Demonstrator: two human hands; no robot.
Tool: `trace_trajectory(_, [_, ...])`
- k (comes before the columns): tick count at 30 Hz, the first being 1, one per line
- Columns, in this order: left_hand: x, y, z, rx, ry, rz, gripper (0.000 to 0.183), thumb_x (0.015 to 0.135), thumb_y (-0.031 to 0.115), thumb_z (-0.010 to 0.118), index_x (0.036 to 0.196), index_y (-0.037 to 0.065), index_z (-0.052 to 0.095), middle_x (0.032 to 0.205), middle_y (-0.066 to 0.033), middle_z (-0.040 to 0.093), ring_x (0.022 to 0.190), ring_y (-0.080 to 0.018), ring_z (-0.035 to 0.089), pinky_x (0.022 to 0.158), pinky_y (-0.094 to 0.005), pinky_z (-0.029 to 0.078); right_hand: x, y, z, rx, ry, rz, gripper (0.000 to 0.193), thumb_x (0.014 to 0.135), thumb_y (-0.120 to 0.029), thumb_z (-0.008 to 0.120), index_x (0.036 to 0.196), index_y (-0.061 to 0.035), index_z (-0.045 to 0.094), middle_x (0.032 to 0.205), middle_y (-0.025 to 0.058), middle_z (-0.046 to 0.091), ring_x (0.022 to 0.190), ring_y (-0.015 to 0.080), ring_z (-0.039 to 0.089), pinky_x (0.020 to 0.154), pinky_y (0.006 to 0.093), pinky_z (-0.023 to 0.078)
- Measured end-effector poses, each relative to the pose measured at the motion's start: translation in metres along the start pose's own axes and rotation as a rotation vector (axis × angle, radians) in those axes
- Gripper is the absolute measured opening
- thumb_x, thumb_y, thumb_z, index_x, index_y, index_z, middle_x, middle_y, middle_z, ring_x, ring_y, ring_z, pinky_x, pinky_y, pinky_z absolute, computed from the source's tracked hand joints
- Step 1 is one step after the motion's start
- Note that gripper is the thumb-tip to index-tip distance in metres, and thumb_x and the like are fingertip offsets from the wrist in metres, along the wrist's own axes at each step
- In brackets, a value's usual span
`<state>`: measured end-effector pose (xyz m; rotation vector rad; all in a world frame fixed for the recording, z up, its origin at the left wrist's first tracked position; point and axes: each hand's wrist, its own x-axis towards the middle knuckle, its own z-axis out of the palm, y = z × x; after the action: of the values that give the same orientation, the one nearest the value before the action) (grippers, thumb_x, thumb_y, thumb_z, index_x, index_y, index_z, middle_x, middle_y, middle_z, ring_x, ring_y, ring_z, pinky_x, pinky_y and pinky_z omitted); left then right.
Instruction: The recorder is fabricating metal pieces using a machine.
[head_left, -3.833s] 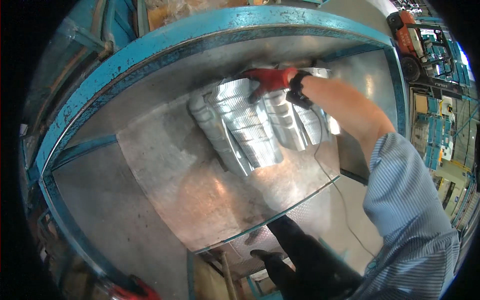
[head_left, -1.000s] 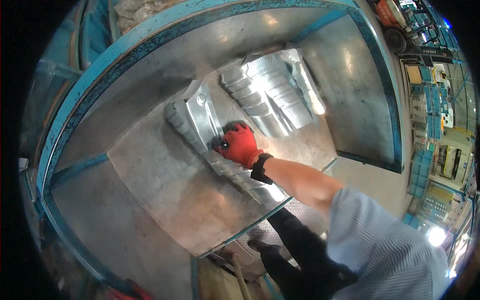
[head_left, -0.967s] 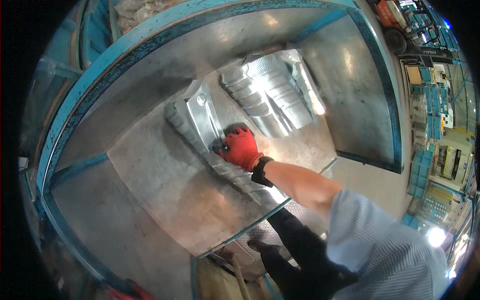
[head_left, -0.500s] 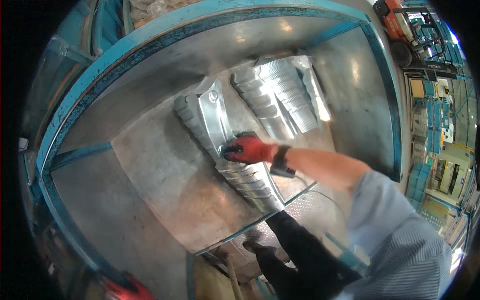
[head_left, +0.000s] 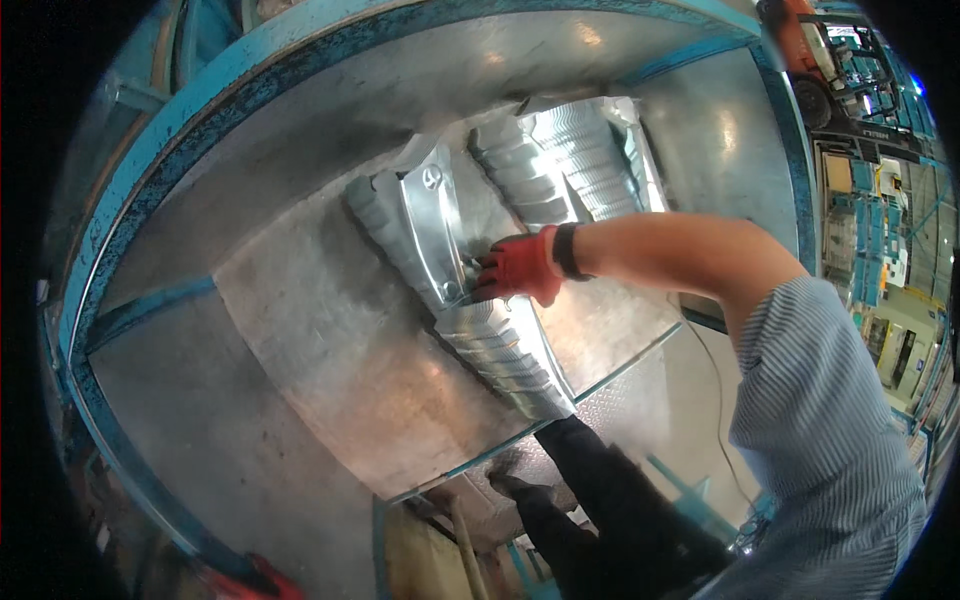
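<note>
My right hand (head_left: 520, 270), in a red glove with dark fingertips, reaches into a metal bin and touches the middle of a long silver sheet-metal part (head_left: 425, 225). Its fingers are stretched and slightly apart over the part, which has a smooth channel at its far end and ribs at its near end. Part of its middle is hidden under the hand. A second group of ribbed sheet-metal parts (head_left: 575, 150) lies farther right, partly covered by my forearm. My left hand (head_left: 258, 580), also red-gloved, is closed at the bin's blue rim (head_left: 130, 470) at lower left, largely cut off.
Grey walls (head_left: 230, 450) enclose the bin on several sides. Below its near edge are a textured metal plate (head_left: 610, 410) and my dark-clad legs (head_left: 620, 480). A cable (head_left: 718, 390) hangs at the right. Beyond stand an orange forklift (head_left: 805, 60) and racks.
My right hand has shifted right along the sheet-metal part, and its fingers look more stretched out. My right elbow has risen. The view has shifted slightly; the parts lie much as before.
</note>
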<state>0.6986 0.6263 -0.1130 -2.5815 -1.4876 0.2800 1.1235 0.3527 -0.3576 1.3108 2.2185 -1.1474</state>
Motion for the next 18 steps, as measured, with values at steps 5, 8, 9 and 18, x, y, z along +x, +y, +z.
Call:
trace_trajectory(5, [-0.023,-0.043,0.021,0.056,0.073,0.047,0.067,0.091,0.025,0.061,0.143,-0.004,0.030,0.145,-0.0309,0.030,0.132,-0.0455,0.034,0.108,-0.0537,0.031,0.020,0.010,-0.002,-0.060,-0.070,-0.063,0.092,0.058,-0.031,0.075,0.141,-0.0129,0.038,0.134,0.0147,0.046,0.120,0.0360,0.050,0.100,0.0462,0.044])
trace_trajectory(8, [-0.003,-0.013,0.009,0.038,-0.012,-0.014,0.076,0.086,0.038,0.068,0.134,-0.012,0.039,0.139,-0.0361,0.035,0.127,-0.0504,0.039,0.103,-0.0592,0.036,0.027,0.011,0.001,-0.064,-0.088,-0.059,0.092,0.058,-0.032,0.075,0.141,-0.0126,0.038,0.133,0.0148,0.046,0.123,0.0371,0.047,0.100,0.0472,0.044])
trace_trajectory(9, [-0.002,-0.010,0.007,0.014,-0.014,-0.017,0.076,0.086,0.038,0.068,0.134,-0.012,0.039,0.139,-0.0362,0.035,0.127,-0.0507,0.039,0.103,-0.0596,0.036,0.027,0.012,0.002,-0.065,-0.082,-0.060,0.092,0.059,-0.031,0.074,0.141,-0.0122,0.037,0.133,0.0146,0.046,0.123,0.0375,0.047,0.100,0.0474,0.043])
trace_trajectory(18, [-0.004,-0.003,0.002,-0.028,-0.020,-0.016,0.076,0.086,0.037,0.068,0.136,-0.011,0.038,0.140,-0.0355,0.035,0.127,-0.0510,0.038,0.103,-0.0599,0.035,0.027,-0.002,0.011,-0.188,0.104,-0.034,0.057,0.069,-0.020,0.062,0.123,-0.0066,0.051,0.114,0.0146,0.053,0.107,0.0334,0.054,0.092,0.0422,0.044])
